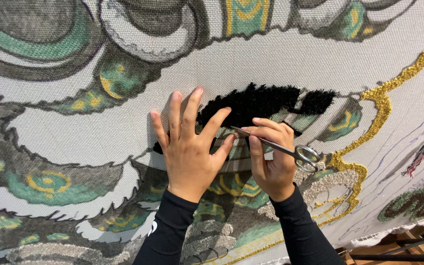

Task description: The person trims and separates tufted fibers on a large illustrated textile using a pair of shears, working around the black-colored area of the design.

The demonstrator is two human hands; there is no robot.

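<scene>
A large printed backing cloth [271,68] stretched flat fills nearly the whole view, its pattern of grey, green and yellow scrolls marking where yarn belongs; most of it is bare weave, so the tufted parts stand out; along the right side runs a raised gold tufted line [380,98], with a grey tufted area [327,184] below it near the lower edge; near the middle sits a black tufted patch [266,102], thick and shaggy, lying just above both hands; the left hand [188,147] is spread wide open and pressed flat on the cloth, fingers fanned, the fingertips touching the left end of the black pile, seemingly to steady the fabric and hold the fibres down; it grips nothing; the right hand [271,159] is curled closed around a pair of small steel scissors [276,145], held low and almost parallel to the cloth, blades pointing left toward the underside of the black patch and the thumb of the other hand, finger loops sticking out to the right; at the far right a small red and white yarn tassel [419,156] hangs loose, well apart from the hands.
</scene>
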